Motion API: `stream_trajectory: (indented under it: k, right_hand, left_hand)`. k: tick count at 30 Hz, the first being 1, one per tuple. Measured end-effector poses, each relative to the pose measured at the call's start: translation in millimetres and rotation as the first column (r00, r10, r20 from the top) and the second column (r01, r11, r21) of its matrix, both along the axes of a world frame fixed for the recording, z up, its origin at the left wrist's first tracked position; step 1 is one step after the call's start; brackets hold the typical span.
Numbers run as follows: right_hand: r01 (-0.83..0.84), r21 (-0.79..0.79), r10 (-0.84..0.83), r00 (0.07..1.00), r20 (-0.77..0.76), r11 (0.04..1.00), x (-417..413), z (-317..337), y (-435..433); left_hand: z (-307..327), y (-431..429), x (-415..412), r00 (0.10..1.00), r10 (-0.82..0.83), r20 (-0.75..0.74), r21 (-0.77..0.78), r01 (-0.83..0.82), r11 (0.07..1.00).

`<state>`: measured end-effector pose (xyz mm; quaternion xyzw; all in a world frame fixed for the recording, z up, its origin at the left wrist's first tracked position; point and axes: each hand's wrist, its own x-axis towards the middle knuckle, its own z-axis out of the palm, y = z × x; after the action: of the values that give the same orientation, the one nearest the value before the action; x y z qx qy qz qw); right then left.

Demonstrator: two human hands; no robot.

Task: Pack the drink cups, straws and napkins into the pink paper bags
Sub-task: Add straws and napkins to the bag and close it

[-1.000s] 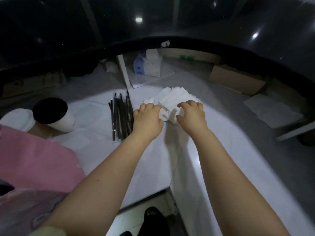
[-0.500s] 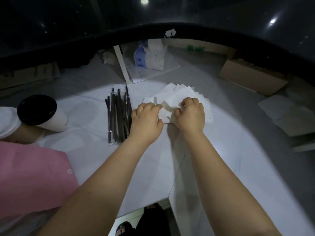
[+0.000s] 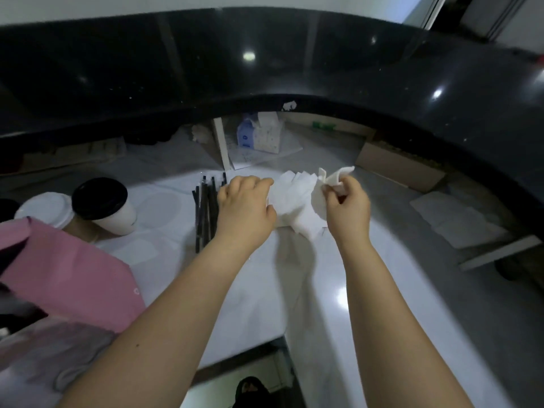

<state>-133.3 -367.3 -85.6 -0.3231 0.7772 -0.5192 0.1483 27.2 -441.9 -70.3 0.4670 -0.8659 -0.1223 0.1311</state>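
Above glossy counter [image 3: 338,290], right hand [image 3: 347,207], crumpled napkin [image 3: 323,198]

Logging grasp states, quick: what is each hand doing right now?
Left hand: fingers curled on the napkin pile; whether it grips cannot be told.
Right hand: pinching a napkin, held above the pile.

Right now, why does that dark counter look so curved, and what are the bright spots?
Head view: the wide-angle lens bows the dark counter into an arc; lights glare off it and off the white tabletop; the pink bag at the left edge is blurred; the napkin in the right hand is brightly lit.
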Motion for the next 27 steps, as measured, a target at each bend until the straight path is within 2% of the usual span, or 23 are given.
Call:
stream_trajectory:
  k: [5,11,15,19,24,27]
  right_hand:
    - [-0.158,-0.177,0.184,0.973,0.138,0.971,42,49,17]
    - [-0.416,-0.148,0.426,0.904,0.044,0.897,109,95,12]
    - [-0.547,-0.206,0.559,0.829,0.005,0.812,168,123,7]
    - [-0.701,-0.194,0.701,0.709,-0.084,0.686,233,143,4]
    - [-0.862,-0.155,0.841,0.505,-0.194,0.482,305,156,0]
    - [-0.913,-0.065,0.895,0.408,-0.181,0.403,333,155,-9]
  left_hand:
    - [49,17,38,0.999,0.036,-0.04,-0.111,-0.04,0.993]
    - [102,33,112,0.991,0.102,-0.081,-0.179,-0.115,0.977]
    - [122,40,185,0.977,0.183,-0.112,-0.169,-0.2,0.965]
    - [128,57,271,0.919,0.344,-0.19,-0.13,-0.371,0.919]
    - [113,79,361,0.796,0.527,-0.299,-0.007,-0.554,0.833]
    - [106,84,390,0.784,0.567,-0.251,0.012,-0.584,0.812]
